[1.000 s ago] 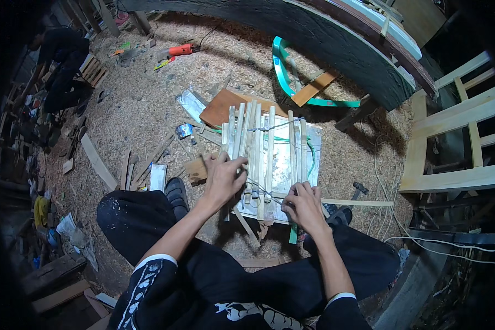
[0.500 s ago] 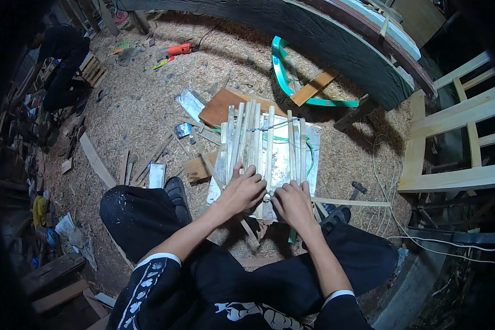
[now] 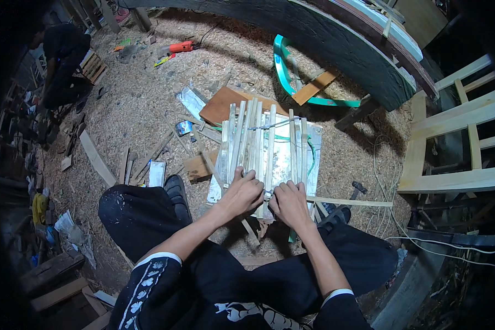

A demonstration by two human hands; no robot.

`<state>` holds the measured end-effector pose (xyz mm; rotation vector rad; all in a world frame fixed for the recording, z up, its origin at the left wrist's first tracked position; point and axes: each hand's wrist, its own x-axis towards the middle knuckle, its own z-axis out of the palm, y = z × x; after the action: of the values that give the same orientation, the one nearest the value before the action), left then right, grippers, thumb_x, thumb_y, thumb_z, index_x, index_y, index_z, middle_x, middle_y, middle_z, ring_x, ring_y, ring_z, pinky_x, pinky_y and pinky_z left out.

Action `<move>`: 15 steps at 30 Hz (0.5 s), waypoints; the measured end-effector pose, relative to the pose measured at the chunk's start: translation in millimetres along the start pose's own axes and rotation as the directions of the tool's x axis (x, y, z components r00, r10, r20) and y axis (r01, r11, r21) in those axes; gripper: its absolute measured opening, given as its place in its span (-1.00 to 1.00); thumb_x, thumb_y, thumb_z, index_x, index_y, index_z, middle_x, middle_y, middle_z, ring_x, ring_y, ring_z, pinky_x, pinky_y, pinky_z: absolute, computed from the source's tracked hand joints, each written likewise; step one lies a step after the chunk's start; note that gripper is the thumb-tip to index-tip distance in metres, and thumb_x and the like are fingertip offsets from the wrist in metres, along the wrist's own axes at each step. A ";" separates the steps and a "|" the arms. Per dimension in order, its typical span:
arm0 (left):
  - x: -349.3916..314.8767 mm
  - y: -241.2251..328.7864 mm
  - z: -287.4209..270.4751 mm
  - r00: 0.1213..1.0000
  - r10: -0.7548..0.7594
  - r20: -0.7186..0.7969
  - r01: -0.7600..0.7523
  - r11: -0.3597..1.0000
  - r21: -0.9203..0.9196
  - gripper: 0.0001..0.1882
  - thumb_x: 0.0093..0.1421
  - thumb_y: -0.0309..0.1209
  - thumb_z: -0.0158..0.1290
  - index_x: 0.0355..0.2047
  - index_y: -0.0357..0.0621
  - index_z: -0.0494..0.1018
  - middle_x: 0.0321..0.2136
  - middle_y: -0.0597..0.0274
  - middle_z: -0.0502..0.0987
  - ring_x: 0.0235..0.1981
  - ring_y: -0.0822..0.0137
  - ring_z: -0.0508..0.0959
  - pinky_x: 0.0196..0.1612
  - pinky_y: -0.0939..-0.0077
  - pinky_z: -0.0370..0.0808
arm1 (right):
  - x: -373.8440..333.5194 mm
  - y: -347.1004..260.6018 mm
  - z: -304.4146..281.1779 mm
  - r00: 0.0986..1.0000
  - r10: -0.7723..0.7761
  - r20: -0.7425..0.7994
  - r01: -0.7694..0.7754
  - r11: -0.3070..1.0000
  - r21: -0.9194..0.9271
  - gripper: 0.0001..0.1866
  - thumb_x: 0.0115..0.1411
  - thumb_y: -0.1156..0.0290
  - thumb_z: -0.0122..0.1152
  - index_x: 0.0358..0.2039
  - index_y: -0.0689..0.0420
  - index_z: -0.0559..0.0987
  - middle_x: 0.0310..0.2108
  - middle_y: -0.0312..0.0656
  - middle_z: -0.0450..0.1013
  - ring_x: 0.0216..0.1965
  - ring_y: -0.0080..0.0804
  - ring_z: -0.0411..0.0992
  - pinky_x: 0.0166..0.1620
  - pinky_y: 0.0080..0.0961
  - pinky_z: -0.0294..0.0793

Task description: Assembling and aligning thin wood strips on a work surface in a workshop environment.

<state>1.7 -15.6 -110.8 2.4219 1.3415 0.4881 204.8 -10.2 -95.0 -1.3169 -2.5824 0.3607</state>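
In front of my crossed legs lies a row of several narrow wooden slats [image 3: 271, 135], side by side and pointing away from me. A thin pale wooden strip [image 3: 357, 202] runs crosswise at their near ends and sticks out to the right. My left hand [image 3: 243, 193] is closed over the near ends, left of the middle. Just to its right, my right hand [image 3: 289, 203] is closed too, its curled fingers pressing at the strip. What lies under the fingers is mostly hidden. Farther up, a dark crosswise band [image 3: 275, 126] and green cord [image 3: 312, 157] show among the slats.
A whitish board [image 3: 313, 181] lies under the slats, brown boards [image 3: 223, 104] behind. A hammer [image 3: 358, 188] rests at right, a blue can [image 3: 183, 128] at left. Farther off are a red power tool [image 3: 180, 47], a turquoise curved frame [image 3: 283, 71], a wooden frame [image 3: 451, 179] and a crouching person [image 3: 66, 60].
Both hands stay at the near ends of the slats. My right hand has shifted very slightly left, and the strip's right end has moved a touch to the right.
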 end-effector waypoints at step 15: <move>5.6 -12.2 -4.4 1.000 -0.002 0.029 0.006 0.992 -0.126 -0.79 0.13 -0.31 0.17 -0.53 -0.19 0.51 -0.55 0.12 0.52 -0.16 0.10 0.48 0.07 -0.10 0.23 | 1.8 0.6 -6.6 0.997 0.047 0.062 -0.045 0.998 -0.034 -0.85 0.08 0.33 0.30 -0.41 0.14 0.61 -0.39 -0.17 0.51 -0.18 -0.20 0.46 -0.04 -0.17 0.29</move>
<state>-6.6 -4.1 -111.6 2.3145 1.2644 0.5188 206.3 -7.5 -88.8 -1.4006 -2.6238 0.3753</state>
